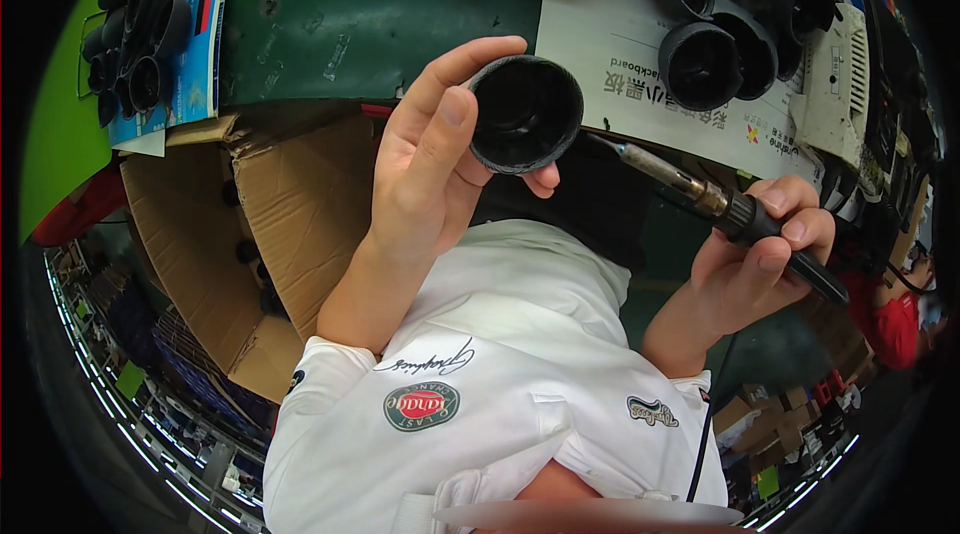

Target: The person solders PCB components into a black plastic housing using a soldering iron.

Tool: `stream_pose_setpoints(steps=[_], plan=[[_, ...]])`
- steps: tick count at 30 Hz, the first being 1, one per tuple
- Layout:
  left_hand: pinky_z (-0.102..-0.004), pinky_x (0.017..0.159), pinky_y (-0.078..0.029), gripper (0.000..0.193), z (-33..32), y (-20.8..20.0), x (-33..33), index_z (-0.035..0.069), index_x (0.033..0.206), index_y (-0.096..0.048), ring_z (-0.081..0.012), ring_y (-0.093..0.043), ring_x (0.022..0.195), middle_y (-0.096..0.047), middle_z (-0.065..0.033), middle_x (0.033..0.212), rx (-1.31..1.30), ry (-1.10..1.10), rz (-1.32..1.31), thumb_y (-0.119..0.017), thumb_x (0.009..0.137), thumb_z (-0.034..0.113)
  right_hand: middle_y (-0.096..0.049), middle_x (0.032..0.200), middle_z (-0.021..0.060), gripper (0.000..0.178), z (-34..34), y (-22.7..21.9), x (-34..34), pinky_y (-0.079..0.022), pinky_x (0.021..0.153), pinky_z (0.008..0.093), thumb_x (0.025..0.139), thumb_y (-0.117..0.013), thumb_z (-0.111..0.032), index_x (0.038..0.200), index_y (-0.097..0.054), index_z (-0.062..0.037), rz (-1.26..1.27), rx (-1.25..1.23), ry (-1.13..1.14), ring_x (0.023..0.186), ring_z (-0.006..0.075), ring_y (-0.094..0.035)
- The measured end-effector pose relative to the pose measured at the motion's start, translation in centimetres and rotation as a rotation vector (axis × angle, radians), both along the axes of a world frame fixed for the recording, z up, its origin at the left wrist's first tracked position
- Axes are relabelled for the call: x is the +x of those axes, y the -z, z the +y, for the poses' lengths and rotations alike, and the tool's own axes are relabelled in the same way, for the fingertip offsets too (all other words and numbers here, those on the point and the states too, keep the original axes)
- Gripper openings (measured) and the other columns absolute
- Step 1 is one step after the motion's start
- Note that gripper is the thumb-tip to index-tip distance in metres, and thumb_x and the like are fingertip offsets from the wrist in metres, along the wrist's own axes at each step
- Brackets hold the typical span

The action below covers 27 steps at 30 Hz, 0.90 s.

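A black cup-shaped piece (pixel 527 114) is held up just above the middle of the frame. It is round, with a dark, hollow inside that shines faintly, and a narrow rim that looks a little rough along its lower edge. Its open mouth faces the camera, so the inner wall and part of the bottom show. A soldering iron (pixel 712 200) slants across the right half of the frame, its pointed tip toward the upper left and the end of its black handle toward the lower right. Its slim metal barrel widens into a brownish metal collar. The tip sits just beside the piece's right rim; whether they touch cannot be told
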<state>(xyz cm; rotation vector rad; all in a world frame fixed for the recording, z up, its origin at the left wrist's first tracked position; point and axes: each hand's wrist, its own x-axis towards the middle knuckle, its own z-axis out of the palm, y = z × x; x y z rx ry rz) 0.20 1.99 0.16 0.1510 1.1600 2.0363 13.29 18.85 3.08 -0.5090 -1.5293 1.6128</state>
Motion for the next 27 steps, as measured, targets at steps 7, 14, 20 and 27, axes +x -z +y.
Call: stream_pose_setpoints(steps=[7,14,20,27], plan=[[-0.0351,0.056,-0.055,0.057,0.0,0.2,0.1,-0.003,0.131,-0.035,-0.0264,-0.064,0.070,-0.056,-0.0266,0.109,-0.017,0.007,0.030,-0.044,0.094,0.040,-0.060,0.086,0.0124,0.040,0.2,-0.2,-1.0,-0.048,0.057,0.0214,0.065,-0.084,-0.018,0.083,-0.049,-0.0103,-0.033,0.383,-0.064,0.066,0.0148,-0.059],[-0.0350,0.057,-0.055,0.057,0.0,0.1,0.0,-0.002,0.130,-0.035,-0.0260,-0.064,0.071,-0.056,-0.0263,0.110,-0.022,0.013,0.038,-0.044,0.094,0.041,-0.060,0.085,0.0131,0.039,0.2,0.2,-1.7,-0.049,0.058,0.0214,0.064,-0.084,-0.013,0.085,-0.051,-0.0096,-0.040,0.424,-0.108,0.068,0.0157,-0.059],[-0.0349,0.057,-0.055,0.057,0.0,0.2,0.0,-0.003,0.130,-0.036,-0.0259,-0.064,0.071,-0.057,-0.0235,0.107,-0.013,0.018,0.037,-0.045,0.094,0.040,-0.060,0.085,0.0135,0.039,0.1,0.5,-1.8,-0.050,0.059,0.0227,0.065,-0.084,-0.013,0.086,-0.051,-0.0093,-0.035,0.396,-0.108,0.069,0.0163,-0.060],[-0.0345,0.056,-0.054,0.054,-0.1,0.4,0.0,-0.004,0.130,-0.036,-0.0258,-0.064,0.071,-0.059,-0.0203,0.101,-0.005,0.012,0.038,-0.043,0.095,0.037,-0.060,0.085,0.0137,0.037,0.1,0.6,-2.1,-0.050,0.058,0.0231,0.067,-0.082,-0.011,0.086,-0.051,-0.0082,-0.030,0.423,-0.097,0.069,0.0168,-0.060]])
